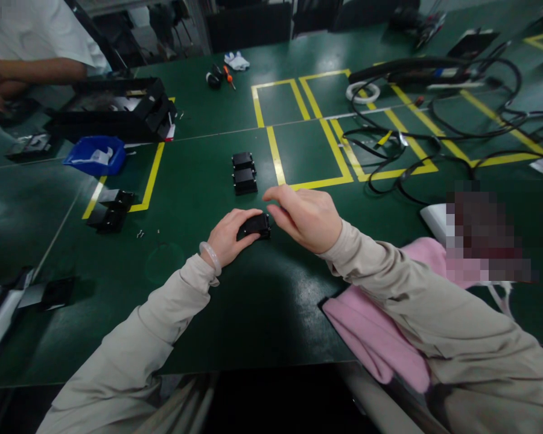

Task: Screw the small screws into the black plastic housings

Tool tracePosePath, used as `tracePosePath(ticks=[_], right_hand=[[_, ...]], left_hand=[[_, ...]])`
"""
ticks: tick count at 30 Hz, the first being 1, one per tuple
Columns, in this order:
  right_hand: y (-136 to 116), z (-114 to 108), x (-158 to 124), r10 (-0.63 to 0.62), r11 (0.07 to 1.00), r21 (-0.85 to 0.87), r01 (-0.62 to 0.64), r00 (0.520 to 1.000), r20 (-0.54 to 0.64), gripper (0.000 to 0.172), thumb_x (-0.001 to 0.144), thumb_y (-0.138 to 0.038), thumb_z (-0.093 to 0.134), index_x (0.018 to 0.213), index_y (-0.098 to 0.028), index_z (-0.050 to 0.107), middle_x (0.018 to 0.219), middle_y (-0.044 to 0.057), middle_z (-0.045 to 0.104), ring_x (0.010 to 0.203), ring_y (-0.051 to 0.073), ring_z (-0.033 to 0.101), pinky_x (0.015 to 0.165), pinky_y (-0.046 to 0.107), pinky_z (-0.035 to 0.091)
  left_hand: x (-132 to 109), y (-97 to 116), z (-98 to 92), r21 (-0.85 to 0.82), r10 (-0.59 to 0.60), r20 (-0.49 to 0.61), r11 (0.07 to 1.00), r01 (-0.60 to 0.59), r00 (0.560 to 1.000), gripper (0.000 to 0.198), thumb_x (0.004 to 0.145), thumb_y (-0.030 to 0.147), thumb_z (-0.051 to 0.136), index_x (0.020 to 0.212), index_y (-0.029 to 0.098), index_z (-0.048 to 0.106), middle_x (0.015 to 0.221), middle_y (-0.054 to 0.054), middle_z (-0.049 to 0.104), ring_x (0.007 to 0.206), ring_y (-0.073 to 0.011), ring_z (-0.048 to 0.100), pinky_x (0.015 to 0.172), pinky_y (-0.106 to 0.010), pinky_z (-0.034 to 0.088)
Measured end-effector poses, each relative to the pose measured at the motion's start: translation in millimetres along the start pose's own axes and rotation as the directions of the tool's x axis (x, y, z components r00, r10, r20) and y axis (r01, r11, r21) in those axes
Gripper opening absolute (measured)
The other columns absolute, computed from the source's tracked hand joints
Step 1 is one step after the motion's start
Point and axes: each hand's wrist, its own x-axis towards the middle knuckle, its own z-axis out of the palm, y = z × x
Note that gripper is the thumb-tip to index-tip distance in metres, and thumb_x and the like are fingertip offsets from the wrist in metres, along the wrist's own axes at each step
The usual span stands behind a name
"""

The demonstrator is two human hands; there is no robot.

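My left hand (228, 236) is closed around a small black box-shaped part (259, 225) on the green table, with small shiny bits at its right end. My right hand (308, 218) hovers just right of that part. Its thumb and index finger are bent and slightly apart, and I see nothing between them. Beyond my hands lie two similar black parts (244, 173), one behind the other. Several small screws (140, 234) are scattered left of my left hand. Farther left sit more black parts (110, 212) with shiny ends.
A blue bin (97, 155) and a black tray (117, 108) stand at the left, near another person's arm (36, 71). Black cables (434, 141) and a white tape roll (362, 92) lie at the right. Pink cloth (377, 331) rests under my right forearm. An orange-handled screwdriver (228, 74) lies at the back.
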Motion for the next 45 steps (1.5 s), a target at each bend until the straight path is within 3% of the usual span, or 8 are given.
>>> tracePosePath(ticks=[3, 8, 14, 19, 26, 32, 38, 45], right_hand=[[0.4, -0.3, -0.5, -0.015, 1.000, -0.006, 0.015, 0.999, 0.034, 0.040, 0.103, -0.038, 0.031, 0.100, -0.015, 0.064, 0.069, 0.003, 0.067, 0.061, 0.013, 0.059, 0.061, 0.027, 0.033], [-0.9, -0.5, -0.6, -0.007, 1.000, 0.010, 0.007, 1.000, -0.002, 0.038, 0.102, -0.027, 0.028, 0.108, -0.015, 0.063, 0.073, 0.003, 0.068, 0.064, 0.013, 0.060, 0.062, 0.026, 0.035], [-0.4, 0.1, -0.8, -0.017, 1.000, 0.022, 0.017, 0.999, 0.039, 0.039, 0.103, -0.037, 0.031, 0.102, -0.014, 0.063, 0.072, 0.003, 0.068, 0.063, 0.013, 0.059, 0.062, 0.026, 0.035], [-1.6, 0.3, -0.1, 0.004, 1.000, 0.014, -0.003, 1.000, -0.013, 0.037, 0.102, -0.027, 0.028, 0.109, -0.014, 0.062, 0.075, 0.003, 0.069, 0.064, 0.013, 0.061, 0.062, 0.026, 0.035], [-1.6, -1.7, 0.5, 0.008, 1.000, -0.016, -0.007, 0.998, 0.064, 0.044, 0.104, -0.039, 0.027, 0.098, -0.015, 0.064, 0.070, 0.004, 0.068, 0.061, 0.014, 0.058, 0.060, 0.028, 0.032], [-1.2, -0.4, 1.1, 0.038, 0.999, -0.008, -0.038, 0.999, 0.009, 0.041, 0.103, -0.029, 0.025, 0.108, -0.014, 0.063, 0.071, 0.002, 0.067, 0.059, 0.013, 0.058, 0.061, 0.026, 0.031], [2.0, -0.8, 0.2, 0.010, 1.000, -0.007, -0.010, 0.999, 0.048, 0.049, 0.105, -0.041, 0.023, 0.098, -0.015, 0.064, 0.071, 0.004, 0.067, 0.062, 0.013, 0.058, 0.061, 0.027, 0.032], [0.7, 1.3, 0.9, 0.028, 0.999, -0.023, -0.029, 0.999, -0.022, 0.038, 0.104, -0.029, 0.025, 0.107, -0.015, 0.061, 0.070, 0.001, 0.065, 0.060, 0.012, 0.056, 0.062, 0.026, 0.032]], left_hand=[[0.1, -0.5, 0.4, 0.011, -0.005, 0.006, 1.000, 0.005, 1.000, 0.040, 0.093, 0.029, 0.062, 0.131, 0.019, 0.055, 0.119, -0.008, 0.065, 0.111, -0.0235, 0.061, 0.097, -0.038, 0.050], [0.1, -1.1, 1.0, -0.007, 0.019, -0.006, 1.000, -0.019, 1.000, 0.041, 0.093, 0.027, 0.063, 0.132, 0.019, 0.055, 0.120, -0.008, 0.065, 0.112, -0.0231, 0.061, 0.098, -0.038, 0.050], [0.1, -1.8, 1.3, 0.014, 0.010, -0.008, 1.000, -0.009, 1.000, 0.040, 0.092, 0.027, 0.064, 0.130, 0.019, 0.056, 0.119, -0.008, 0.065, 0.111, -0.0231, 0.061, 0.097, -0.037, 0.050], [0.0, -1.0, 0.7, -0.003, 0.001, -0.002, 1.000, -0.001, 1.000, 0.041, 0.092, 0.027, 0.063, 0.131, 0.020, 0.055, 0.120, -0.008, 0.065, 0.111, -0.0234, 0.061, 0.098, -0.039, 0.050], [0.4, 0.2, 0.4, 0.008, -0.015, 0.000, 1.000, 0.015, 1.000, 0.041, 0.092, 0.027, 0.064, 0.131, 0.019, 0.056, 0.119, -0.008, 0.065, 0.111, -0.0238, 0.061, 0.098, -0.039, 0.050], [0.3, -0.2, -0.6, 0.007, 0.002, 0.017, 1.000, -0.002, 1.000, 0.040, 0.093, 0.028, 0.062, 0.132, 0.019, 0.054, 0.121, -0.008, 0.065, 0.111, -0.0230, 0.061, 0.097, -0.037, 0.050], [0.3, -1.0, 0.7, 0.017, 0.020, -0.004, 1.000, -0.020, 1.000, 0.039, 0.093, 0.028, 0.062, 0.130, 0.018, 0.055, 0.118, -0.008, 0.065, 0.110, -0.0226, 0.061, 0.097, -0.036, 0.049], [0.6, 1.9, -1.6, -0.010, -0.009, 0.015, 1.000, 0.009, 1.000, 0.040, 0.093, 0.028, 0.062, 0.131, 0.019, 0.055, 0.120, -0.008, 0.065, 0.111, -0.0231, 0.061, 0.098, -0.037, 0.049]])
